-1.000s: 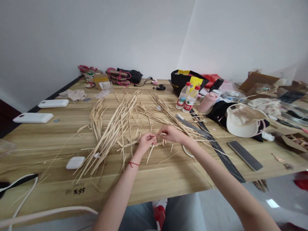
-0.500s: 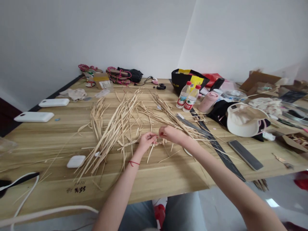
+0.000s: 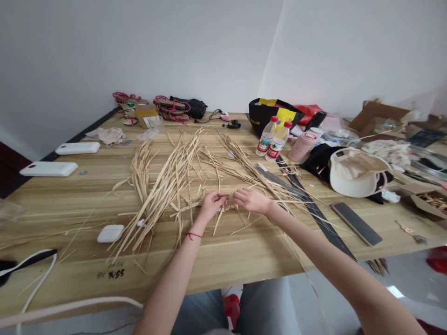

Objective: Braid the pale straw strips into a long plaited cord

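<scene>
Head view: the pale, narrow braided straw strip (image 3: 189, 204) lies on the light wood-grain counter (image 3: 240, 253), visible on both sides of the left hand (image 3: 213, 204), which pinches it between thumb and fingers. The right hand (image 3: 253, 200) is just beside, fingers drawn together; whether it grips anything cannot be determined.

Matt, dry-looking straw strips (image 3: 174, 172); smooth, streaky wood-grain tabletop (image 3: 223, 260).
</scene>
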A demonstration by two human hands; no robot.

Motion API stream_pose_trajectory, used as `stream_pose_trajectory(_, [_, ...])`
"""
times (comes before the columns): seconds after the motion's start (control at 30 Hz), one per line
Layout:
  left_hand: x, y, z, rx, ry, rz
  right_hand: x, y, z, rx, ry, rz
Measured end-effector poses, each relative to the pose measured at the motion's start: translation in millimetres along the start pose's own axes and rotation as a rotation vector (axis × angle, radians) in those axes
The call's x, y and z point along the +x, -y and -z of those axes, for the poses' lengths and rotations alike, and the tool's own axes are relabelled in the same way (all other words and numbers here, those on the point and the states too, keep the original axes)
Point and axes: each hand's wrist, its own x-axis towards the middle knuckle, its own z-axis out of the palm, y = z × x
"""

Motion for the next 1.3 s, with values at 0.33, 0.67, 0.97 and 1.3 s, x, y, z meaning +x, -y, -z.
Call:
stream_pose_trajectory(0.33, [0.9,1.9,0.4,0.047,0.000,0.005,-14.5,18.1,-25.3,0.035,-0.082,-0.231])
stream_pose_trajectory(0.67, [2.1,7.9,4.9,0.078,0.018,0.011,-4.1,17.1,-12.5,0.803,-0.245,-0.617])
stream_pose_trajectory(0.97, [0.7,4.9,2.9,0.074,0.020,0.012,-0.7,5.6,-17.8,1.191,-0.159,-0.712])
stream_pose_trajectory(1.3, [1.6,7.2,3.9,0.056,0.026,0.011,4.2,7.7,-2.7,0.660,-0.167,-0.575])
